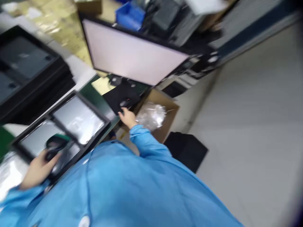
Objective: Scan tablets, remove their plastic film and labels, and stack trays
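Observation:
The picture is tilted and blurred. My left hand [38, 170] grips a black handheld device [55, 146] over a black tray [94, 108] that holds silver laptops [78, 118]. My right hand [127, 117], in a blue sleeve, rests on a black mouse [123, 104] on a dark mat [120, 96] at the bench edge. Behind the mat stands a monitor [132, 53] with a blank pale screen.
A stack of black trays [28, 72] lies at the far left. An open cardboard box [163, 107] with clear plastic wrap [151, 115] stands on the floor under my right hand, a black box [187, 149] beside it. Blue bin [129, 14] behind the monitor.

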`<state>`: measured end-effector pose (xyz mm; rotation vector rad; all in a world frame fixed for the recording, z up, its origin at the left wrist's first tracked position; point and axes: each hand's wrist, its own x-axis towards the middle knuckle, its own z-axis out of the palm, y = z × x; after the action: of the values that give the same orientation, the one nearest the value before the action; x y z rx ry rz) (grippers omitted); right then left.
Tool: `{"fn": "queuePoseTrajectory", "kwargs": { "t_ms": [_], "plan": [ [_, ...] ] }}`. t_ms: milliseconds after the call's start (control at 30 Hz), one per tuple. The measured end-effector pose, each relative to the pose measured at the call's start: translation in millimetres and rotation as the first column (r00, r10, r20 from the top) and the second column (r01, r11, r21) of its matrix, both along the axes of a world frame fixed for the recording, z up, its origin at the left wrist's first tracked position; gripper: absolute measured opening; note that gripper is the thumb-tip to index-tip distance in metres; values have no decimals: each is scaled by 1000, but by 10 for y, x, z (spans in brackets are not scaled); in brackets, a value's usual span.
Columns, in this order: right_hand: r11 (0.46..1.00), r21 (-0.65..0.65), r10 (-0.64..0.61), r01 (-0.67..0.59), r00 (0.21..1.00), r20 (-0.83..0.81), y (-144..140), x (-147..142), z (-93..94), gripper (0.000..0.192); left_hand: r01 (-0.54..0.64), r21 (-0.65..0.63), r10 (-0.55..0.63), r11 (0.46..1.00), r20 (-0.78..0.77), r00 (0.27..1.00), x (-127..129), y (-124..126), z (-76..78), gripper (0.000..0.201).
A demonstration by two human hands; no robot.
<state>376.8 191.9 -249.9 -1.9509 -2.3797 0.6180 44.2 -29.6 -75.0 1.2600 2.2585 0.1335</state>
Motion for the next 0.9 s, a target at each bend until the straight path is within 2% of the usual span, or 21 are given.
{"fn": "queuePoseTrajectory", "kwargs": {
  "t_ms": [67,200,300,433,700,800,867,900],
  "plan": [
    [999,7,36,-36,999,-37,-132,55,-138,51,-13,-41,15,999,37,999,-40,-85,-60,69],
    [998,1,58,-58,995,-83,-296,139,-341,48,102,-38,-97,994,109,989,-124,30,-170,69],
    [999,-7,47,-48,994,-101,-342,190,-341,47,164,-48,-153,985,172,973,-201,116,-150,65],
    [999,-5,44,-45,993,-109,-310,221,-304,50,217,-90,-199,972,174,964,-329,147,-93,61],
    [997,-31,73,-77,992,-98,-307,165,-244,71,270,-111,-241,956,219,945,-342,233,-114,57],
    [996,-37,83,-87,993,-87,-271,167,-266,71,231,-101,-202,968,235,951,-341,177,-93,58],
    [997,-46,63,-65,997,-54,-199,173,-272,64,76,-30,-69,997,197,978,-363,68,-66,59],
    [998,-51,46,-48,998,-30,-148,176,-261,61,-65,15,62,998,163,985,-376,-4,-48,57]
  ]
}}
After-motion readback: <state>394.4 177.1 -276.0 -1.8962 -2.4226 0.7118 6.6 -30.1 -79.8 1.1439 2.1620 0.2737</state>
